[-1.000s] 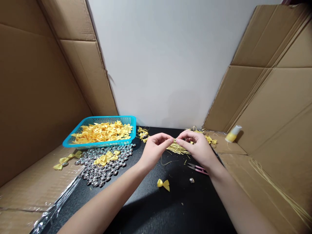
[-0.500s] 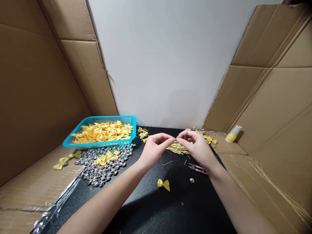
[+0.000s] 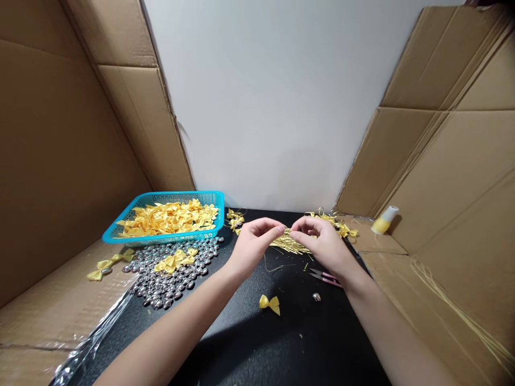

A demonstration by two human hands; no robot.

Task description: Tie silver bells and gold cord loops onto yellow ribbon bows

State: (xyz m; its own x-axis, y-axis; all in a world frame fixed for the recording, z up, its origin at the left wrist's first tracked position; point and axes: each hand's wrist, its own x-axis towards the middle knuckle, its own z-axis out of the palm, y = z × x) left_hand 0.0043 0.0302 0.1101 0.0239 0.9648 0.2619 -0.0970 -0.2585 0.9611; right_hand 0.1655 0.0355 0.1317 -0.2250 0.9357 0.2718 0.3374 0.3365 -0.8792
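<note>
My left hand (image 3: 257,241) and my right hand (image 3: 317,236) face each other, thumb and finger pinched on each, with a small gap between their tips. Whatever thin thing they hold blends into a pile of cut gold cord pieces (image 3: 290,244) behind them. Nearer to me on the black table lie a single yellow ribbon bow (image 3: 270,304) and a small silvery bead (image 3: 316,297). Beside my right wrist rest thread snips (image 3: 325,277) with pink handles. A loose thread (image 3: 277,268) curls below my fingertips.
At left a blue basket (image 3: 220,217) holds many yellow bows, behind spread silver beads (image 3: 171,287) with several bows on top. More bows with cord loops (image 3: 341,228) lie behind my right hand. A yellow thread spool (image 3: 385,220) stands at right. Cardboard walls (image 3: 462,161) flank the table.
The fingertips of both hands have drawn slightly apart; the left hand has shifted a little to the left. Things on the table keep their places.
</note>
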